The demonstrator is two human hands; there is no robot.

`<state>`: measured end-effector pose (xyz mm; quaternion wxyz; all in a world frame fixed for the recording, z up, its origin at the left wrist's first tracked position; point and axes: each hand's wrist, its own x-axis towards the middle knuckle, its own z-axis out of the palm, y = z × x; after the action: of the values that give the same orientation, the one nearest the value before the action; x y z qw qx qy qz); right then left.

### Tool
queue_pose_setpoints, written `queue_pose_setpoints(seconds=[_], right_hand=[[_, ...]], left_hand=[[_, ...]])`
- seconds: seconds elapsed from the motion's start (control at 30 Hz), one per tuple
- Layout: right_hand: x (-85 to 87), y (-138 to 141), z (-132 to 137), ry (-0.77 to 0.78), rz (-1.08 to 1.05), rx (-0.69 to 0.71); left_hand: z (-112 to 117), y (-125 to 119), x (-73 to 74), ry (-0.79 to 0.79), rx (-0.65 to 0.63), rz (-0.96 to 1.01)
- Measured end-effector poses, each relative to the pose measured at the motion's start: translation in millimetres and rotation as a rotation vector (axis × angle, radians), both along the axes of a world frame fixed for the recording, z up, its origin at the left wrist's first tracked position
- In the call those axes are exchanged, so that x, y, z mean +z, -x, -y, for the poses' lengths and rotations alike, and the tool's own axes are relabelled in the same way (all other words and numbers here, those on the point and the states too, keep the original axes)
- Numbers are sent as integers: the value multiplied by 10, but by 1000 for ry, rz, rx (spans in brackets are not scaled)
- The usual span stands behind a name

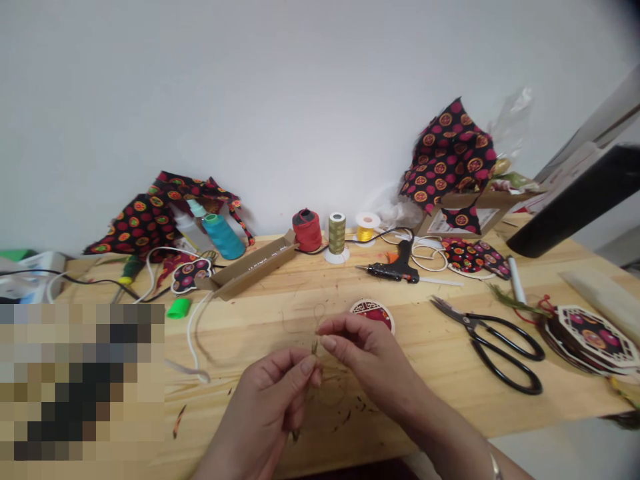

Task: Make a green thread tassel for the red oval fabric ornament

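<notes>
1. Nearest the camera, the left hand [273, 400] and the right hand [367, 353] are held close together above the worktop [250, 320]; an olive bundle [315, 347] is pinched by the left thumb and forefinger, so that grip is narrow and filled; its tip is shown just beside the right fingertips.
2. The right grip is narrow too, with thumb and forefinger brought near each other; whether a strand is pinched there cannot be told.
3. Fine thread [320, 310] is looped just beyond the fingertips; it could be snagged or knotted if it were pulled while slack.
4. Fibres could be splayed or dropped if the left pinch were eased; only a small tip is left exposed, so little purchase is offered to the right fingers.
5. Behind the right hand, a round ornament [377, 313] is partly hidden; it could be nudged by the knuckles if that hand were pushed forward.
6. Dark scraps [360, 403] are scattered near the hands, and might be caught in loose fibres; black-handled scissors [483, 340] are laid to the right, where they could be knocked by a forearm swung outward.
</notes>
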<state>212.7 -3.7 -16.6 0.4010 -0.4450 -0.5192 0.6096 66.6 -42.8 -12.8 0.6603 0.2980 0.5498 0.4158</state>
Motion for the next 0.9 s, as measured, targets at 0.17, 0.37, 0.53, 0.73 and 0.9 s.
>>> queue_pose_setpoints(seconds=[0.17,0.37,0.53,0.73,0.9], right_hand=[[7,-43,-7,276,-155,145],[-29,-51,-9,330,-299,208],[-6,-36,7,268,-218,177],[65,-51,9,130,-126,145],[85,-48,5,87,-97,44]], left_hand=[[10,3,-5,1,-48,-2],[30,-17,50,1,-116,-32],[47,-26,64,-6,-110,-58],[42,-43,96,28,-76,55],[48,-56,102,55,-19,98]])
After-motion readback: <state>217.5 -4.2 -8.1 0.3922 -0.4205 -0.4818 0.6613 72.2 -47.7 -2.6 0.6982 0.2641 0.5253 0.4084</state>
